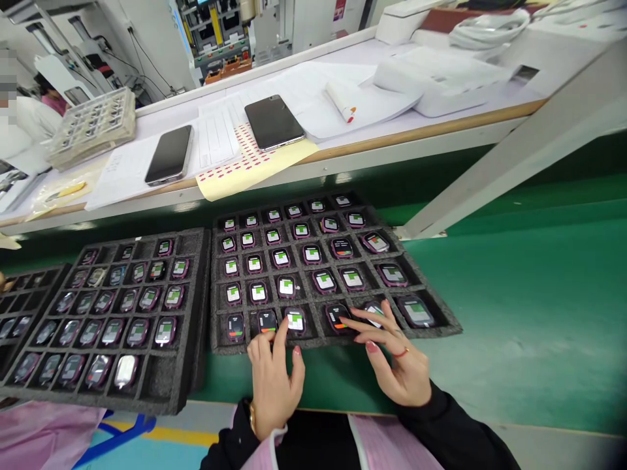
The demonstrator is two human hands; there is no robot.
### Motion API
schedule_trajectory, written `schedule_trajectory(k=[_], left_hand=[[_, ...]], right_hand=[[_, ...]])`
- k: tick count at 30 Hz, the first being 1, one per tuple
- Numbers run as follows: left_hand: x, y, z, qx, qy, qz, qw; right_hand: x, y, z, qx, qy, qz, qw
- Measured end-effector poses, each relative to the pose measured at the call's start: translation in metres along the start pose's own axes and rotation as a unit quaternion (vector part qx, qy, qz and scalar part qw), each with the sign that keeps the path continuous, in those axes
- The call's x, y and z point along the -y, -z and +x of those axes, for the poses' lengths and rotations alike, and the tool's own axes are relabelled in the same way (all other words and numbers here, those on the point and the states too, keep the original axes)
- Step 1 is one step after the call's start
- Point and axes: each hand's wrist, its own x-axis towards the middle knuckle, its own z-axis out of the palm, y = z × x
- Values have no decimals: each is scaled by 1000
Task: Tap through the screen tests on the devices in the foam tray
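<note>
A black foam tray (441, 326) on the green belt holds several small purple-cased watch units with lit screens. My left hand (274, 382) rests at the tray's front edge, fingers apart, one fingertip touching a watch (295, 321) in the front row. My right hand (392, 356) lies to its right with fingers spread, fingertips on the screen of another front-row watch (337, 316) and over the one beside it (375, 310). Neither hand grips anything.
A second foam tray (196, 365) with dark-screened watches lies to the left, a third (29, 287) beyond it. The raised shelf behind carries two phones (170, 155) (273, 122), a sticker sheet (245, 163), papers and a white component tray (93, 124). Green belt (529, 313) stretches right.
</note>
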Motion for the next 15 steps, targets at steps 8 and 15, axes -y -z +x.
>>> schedule_trajectory(k=[8,15], left_hand=[[0,-1,-3,-10,18,-13,1000],[21,-4,-29,-97,-29,7,995]], right_hand=[[-4,6,-5,-33,-17,-9,999],[-8,39,60,-15,6,-127,992]])
